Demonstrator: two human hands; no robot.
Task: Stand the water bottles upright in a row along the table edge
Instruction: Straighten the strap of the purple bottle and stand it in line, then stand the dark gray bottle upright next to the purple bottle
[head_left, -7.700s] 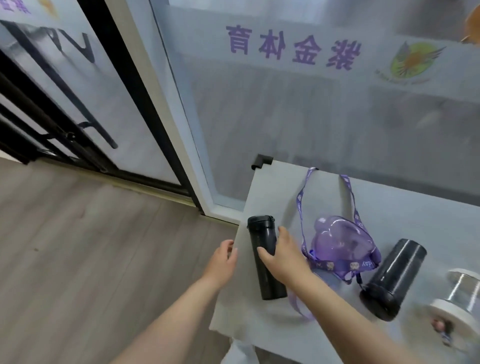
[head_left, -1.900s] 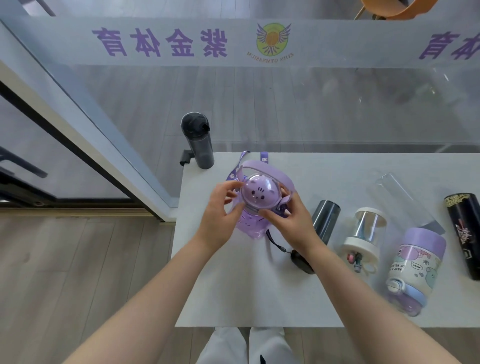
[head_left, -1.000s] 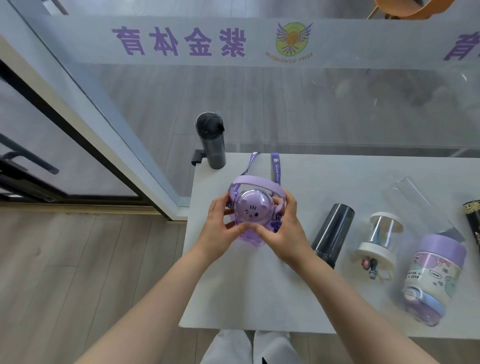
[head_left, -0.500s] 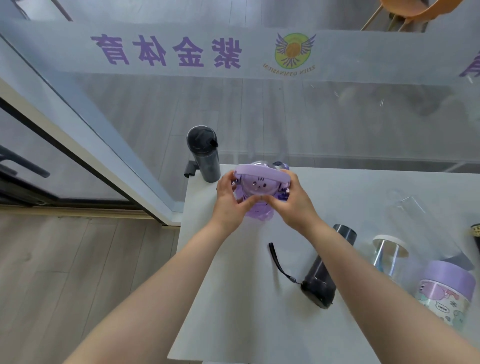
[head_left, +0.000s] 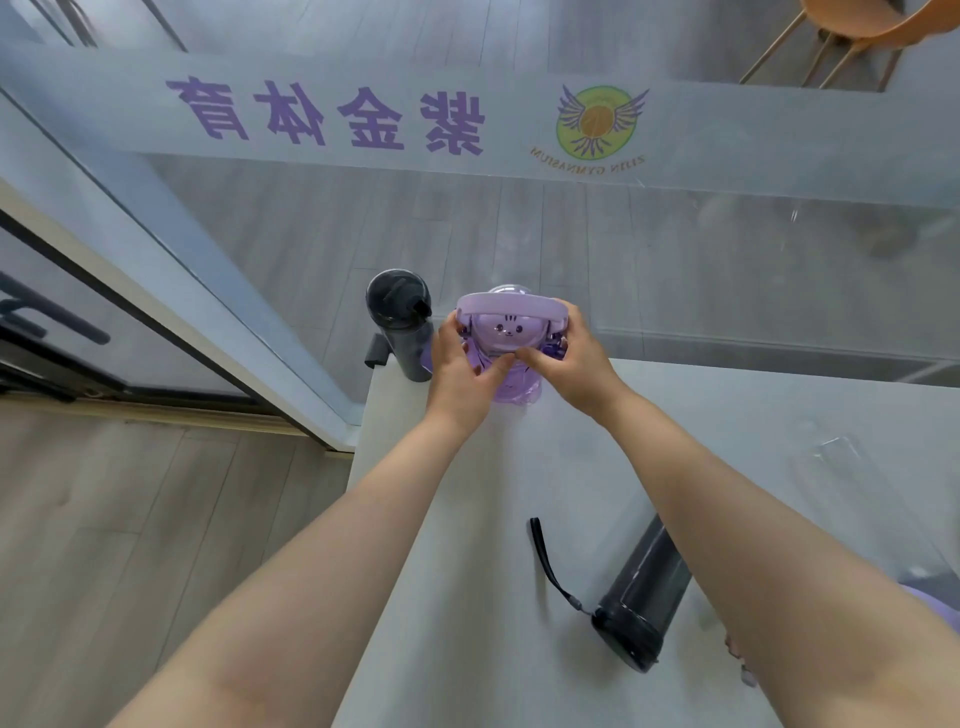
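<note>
A purple cat-faced bottle (head_left: 506, 332) stands upright at the far edge of the white table (head_left: 467, 571), just right of a tall black bottle (head_left: 402, 322) that stands at the far left corner. My left hand (head_left: 460, 364) grips the purple bottle's left side and my right hand (head_left: 569, 358) grips its right side. Nearer to me a dark grey bottle (head_left: 641, 597) lies on its side with a black wrist strap (head_left: 550, 566). My right forearm hides the bottles further right; only a purple sliver (head_left: 930, 605) shows.
A glass wall (head_left: 571, 218) with purple lettering runs right behind the table's far edge. A glass door frame (head_left: 171, 291) stands to the left over the wooden floor. A clear plastic piece (head_left: 836, 449) lies on the table at the right.
Both hands have carried the purple bottle from mid-table to the far edge, beside the standing black bottle. The view has tilted closer over the table.
</note>
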